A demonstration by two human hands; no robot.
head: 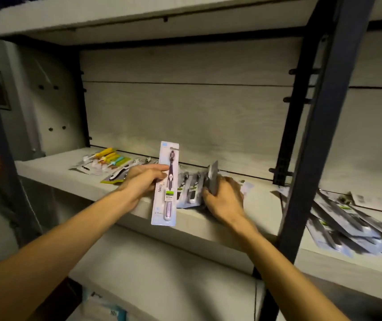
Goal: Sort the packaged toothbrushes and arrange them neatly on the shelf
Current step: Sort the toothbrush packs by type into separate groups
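One upright pack (165, 184) — left hand (144, 179), shelf (69, 174)

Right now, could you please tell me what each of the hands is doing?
Left hand: grips an upright white carded pack with a dark purple toothbrush.
Right hand: grips a blurred grey pack lifted on edge.

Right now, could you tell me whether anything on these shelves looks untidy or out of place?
Yes. The dark toothbrush packs right of the black post lie fanned and overlapping at angles, some past the shelf edge. The colourful pack at the back left lies skewed too.
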